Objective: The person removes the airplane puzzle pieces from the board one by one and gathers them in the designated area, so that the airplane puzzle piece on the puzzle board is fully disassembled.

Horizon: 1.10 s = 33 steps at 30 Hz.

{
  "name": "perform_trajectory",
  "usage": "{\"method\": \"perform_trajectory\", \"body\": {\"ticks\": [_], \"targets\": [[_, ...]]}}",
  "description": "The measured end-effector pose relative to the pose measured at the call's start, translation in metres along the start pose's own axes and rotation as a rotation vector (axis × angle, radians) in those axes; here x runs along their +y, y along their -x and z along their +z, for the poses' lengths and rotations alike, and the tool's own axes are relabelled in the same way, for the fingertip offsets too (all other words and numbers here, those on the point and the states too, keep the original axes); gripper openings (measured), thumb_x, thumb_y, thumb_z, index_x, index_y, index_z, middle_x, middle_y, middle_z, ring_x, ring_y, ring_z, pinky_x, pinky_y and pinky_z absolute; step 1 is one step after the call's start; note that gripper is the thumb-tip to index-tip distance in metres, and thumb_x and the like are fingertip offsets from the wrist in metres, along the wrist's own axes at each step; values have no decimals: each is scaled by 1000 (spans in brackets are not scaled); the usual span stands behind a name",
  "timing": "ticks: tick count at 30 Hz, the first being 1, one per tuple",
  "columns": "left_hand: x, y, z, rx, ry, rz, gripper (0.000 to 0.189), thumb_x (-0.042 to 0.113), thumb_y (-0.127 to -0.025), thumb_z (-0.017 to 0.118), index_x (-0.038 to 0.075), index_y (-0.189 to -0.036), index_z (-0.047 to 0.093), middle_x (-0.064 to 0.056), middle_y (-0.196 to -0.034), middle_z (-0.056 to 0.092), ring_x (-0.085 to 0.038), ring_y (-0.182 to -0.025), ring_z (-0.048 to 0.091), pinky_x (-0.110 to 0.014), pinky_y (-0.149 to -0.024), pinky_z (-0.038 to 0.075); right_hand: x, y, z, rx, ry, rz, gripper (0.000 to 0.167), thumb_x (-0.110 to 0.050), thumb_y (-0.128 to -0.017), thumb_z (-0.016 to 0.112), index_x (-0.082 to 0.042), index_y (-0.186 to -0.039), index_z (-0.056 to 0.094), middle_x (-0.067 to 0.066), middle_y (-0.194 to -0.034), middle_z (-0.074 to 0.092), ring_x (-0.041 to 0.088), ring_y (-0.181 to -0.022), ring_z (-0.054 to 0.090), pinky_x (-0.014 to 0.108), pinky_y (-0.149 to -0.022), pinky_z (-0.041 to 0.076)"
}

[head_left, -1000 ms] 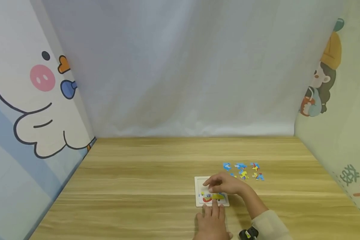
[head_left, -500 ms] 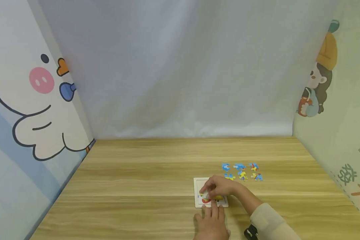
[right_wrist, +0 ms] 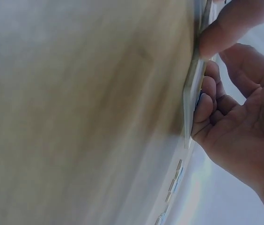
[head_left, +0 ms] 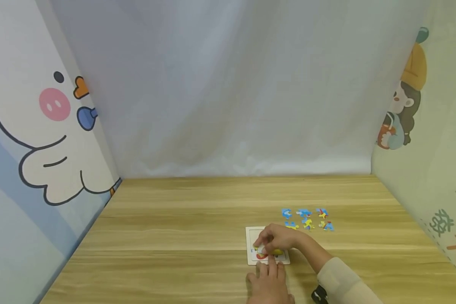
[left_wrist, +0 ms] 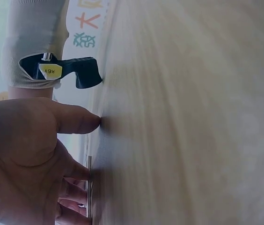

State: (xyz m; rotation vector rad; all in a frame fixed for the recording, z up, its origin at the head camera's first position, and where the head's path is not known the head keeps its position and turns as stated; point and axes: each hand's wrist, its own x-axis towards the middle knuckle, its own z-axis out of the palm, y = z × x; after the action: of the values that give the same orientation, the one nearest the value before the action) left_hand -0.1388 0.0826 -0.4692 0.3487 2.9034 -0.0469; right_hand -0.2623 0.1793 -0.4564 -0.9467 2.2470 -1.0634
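A small white-framed jigsaw board (head_left: 252,236) lies on the table, with colourful pieces in its lower part. My right hand (head_left: 283,237) bends over it from the right, its thumb and index finger placed about a jigsaw piece (head_left: 260,250) at the left of the picture and seeming to pinch it. The hand hides much of the board's upper right. From the near side, my left hand (head_left: 267,282) rests with fingers stretched forward, fingertips on the board's front edge and the lower pieces. In the right wrist view the board (right_wrist: 188,108) shows edge-on beneath the curled right fingers.
Several loose blue and yellow jigsaw pieces (head_left: 304,212) lie in two rows behind and right of the board. The wooden table (head_left: 175,219) ends at a pale curtain (head_left: 228,105) at the back, with printed panels (head_left: 34,169) on both sides.
My right hand has lowered onto the board and its thumb and index finger have come down on a piece at the left. The left hand stays at the front edge.
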Motion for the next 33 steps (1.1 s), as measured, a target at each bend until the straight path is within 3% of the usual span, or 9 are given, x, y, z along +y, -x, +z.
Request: {"method": "perform_trajectory", "body": {"ticks": [23,33], "targets": [[-5,4,-1,53,-13,35,75,64,-75,61,22,-135,44,3,-141,36,-29,-116,39,-50,-73,43,-3,2,0,4,-61,-50,19,5,-77,66,1,-96,66,0,-72,56,10,-68,51,24,-64,44],[-9,3,-5,21,-17,73,77,64,-75,61,20,-136,43,1,-141,36,-27,-115,39,-49,-74,43,-1,-3,3,21,-57,-39,16,8,-76,62,1,-91,61,-1,-71,55,9,-66,50,23,-61,43]]}}
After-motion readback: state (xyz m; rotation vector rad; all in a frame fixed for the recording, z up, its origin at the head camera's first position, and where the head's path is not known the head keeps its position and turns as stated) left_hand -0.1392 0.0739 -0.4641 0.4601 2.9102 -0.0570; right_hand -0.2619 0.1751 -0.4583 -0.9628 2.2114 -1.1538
